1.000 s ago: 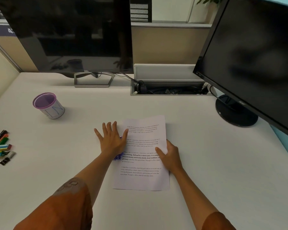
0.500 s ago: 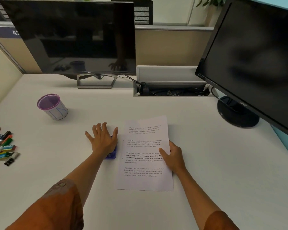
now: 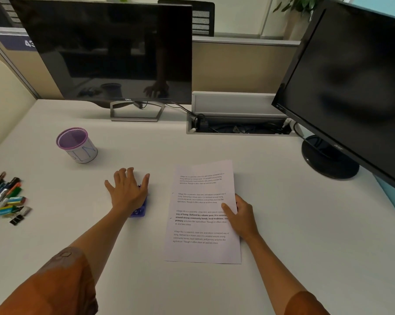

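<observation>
A printed sheet of paper [image 3: 203, 223] lies flat on the white desk [image 3: 305, 235], with two small punched holes near its left edge. My right hand [image 3: 241, 215] rests on the sheet's right edge, thumb laid over the print. My left hand [image 3: 128, 189] lies flat with spread fingers on a small purple hole punch [image 3: 138, 211], a hand's width left of the sheet. Most of the punch is hidden under my palm.
A purple mesh pen cup [image 3: 77, 145] stands at the back left. Markers and binder clips [image 3: 6, 201] lie at the left edge. Two dark monitors [image 3: 110, 53] [image 3: 351, 92] stand at the back, with an open cable tray [image 3: 237, 126] between them.
My left hand has slid the purple punch leftward off the sheet's left edge, leaving a gap. My right hand has stayed on the sheet.
</observation>
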`<control>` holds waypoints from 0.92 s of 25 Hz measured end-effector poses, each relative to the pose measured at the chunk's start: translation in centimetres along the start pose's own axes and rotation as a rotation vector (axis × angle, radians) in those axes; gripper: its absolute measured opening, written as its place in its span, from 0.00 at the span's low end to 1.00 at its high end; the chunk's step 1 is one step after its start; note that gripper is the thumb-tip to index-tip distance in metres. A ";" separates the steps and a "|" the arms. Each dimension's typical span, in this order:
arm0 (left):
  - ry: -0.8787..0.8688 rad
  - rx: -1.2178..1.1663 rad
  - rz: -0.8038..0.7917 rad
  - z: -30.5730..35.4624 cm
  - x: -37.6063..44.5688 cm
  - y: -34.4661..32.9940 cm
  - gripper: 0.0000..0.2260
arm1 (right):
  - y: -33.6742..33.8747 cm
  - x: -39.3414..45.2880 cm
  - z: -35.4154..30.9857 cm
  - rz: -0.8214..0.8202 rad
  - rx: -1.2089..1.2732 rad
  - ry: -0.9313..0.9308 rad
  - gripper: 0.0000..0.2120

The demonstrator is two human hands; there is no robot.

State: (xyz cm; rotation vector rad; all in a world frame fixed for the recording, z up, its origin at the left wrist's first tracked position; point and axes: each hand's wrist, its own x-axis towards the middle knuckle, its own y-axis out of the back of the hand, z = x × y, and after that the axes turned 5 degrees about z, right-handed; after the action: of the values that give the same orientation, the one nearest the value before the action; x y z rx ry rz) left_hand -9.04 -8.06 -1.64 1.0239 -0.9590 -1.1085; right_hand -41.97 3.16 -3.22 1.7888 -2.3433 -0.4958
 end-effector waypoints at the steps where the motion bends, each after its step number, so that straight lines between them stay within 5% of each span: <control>1: -0.041 0.065 0.046 0.3 -0.1 0.3 0.30 | 0.0 0.0 -0.1 -0.011 0.009 -0.008 0.15; 4: -0.210 0.037 0.207 2.0 -0.9 1.6 0.29 | 0.3 0.2 -0.4 -0.045 0.051 -0.050 0.16; 7: -0.226 -0.440 0.205 5.1 -3.2 2.4 0.28 | 1.1 0.4 -1.2 -0.062 0.160 -0.071 0.16; 12: 0.181 -1.184 -0.344 8.9 -6.3 4.1 0.39 | 2.9 -0.4 -3.3 -0.019 0.324 -0.031 0.17; 15: 0.051 -1.266 -0.526 10.4 -7.2 5.8 0.20 | 3.9 -0.4 -5.1 0.028 0.339 0.041 0.17; 17: 0.024 -1.304 -0.485 11.6 -7.4 7.1 0.12 | 4.3 -0.3 -6.4 0.076 0.339 0.086 0.15; 23: -0.047 -1.422 -0.257 14.5 -7.1 11.2 0.09 | 5.2 -0.6 -9.9 0.121 0.369 0.192 0.14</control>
State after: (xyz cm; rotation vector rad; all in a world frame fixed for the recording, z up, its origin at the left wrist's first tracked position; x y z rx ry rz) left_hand -21.56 -1.85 12.13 -0.0755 0.0894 -1.6022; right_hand -43.41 3.34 7.90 1.7223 -2.5053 0.1311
